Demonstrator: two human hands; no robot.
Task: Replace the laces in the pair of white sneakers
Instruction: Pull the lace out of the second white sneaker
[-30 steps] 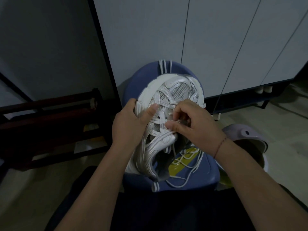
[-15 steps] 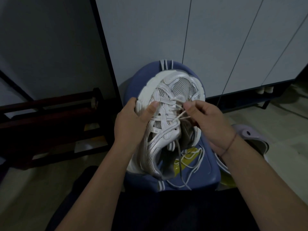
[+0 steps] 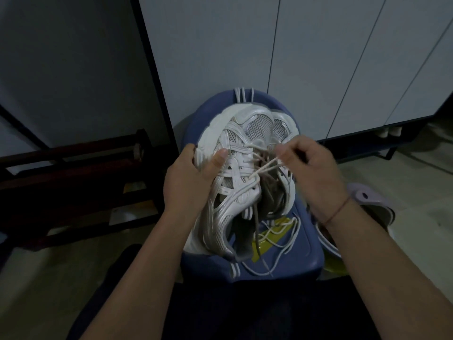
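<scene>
A white mesh sneaker [image 3: 245,148] stands toe-up on a blue plastic stool [image 3: 304,256] in front of me. My left hand [image 3: 188,180] grips its left side, thumb pressed on the upper. My right hand [image 3: 311,168] pinches a white lace [image 3: 267,166] and holds it taut, up and to the right of an eyelet near the tongue. A darker lace [image 3: 258,239] hangs from the shoe's opening. More loose white laces [image 3: 282,231] lie tangled on the stool seat over a yellow patch.
White cabinet doors [image 3: 318,57] stand right behind the stool. A dark wooden rack [image 3: 73,180] sits low at the left. A pale purple clog [image 3: 367,200] lies on the floor at the right, beside my right wrist. My dark-clothed lap fills the bottom.
My right hand has moved from the middle of the shoe up and to the right, drawing the white lace out taut. The left hand keeps its grip on the sneaker.
</scene>
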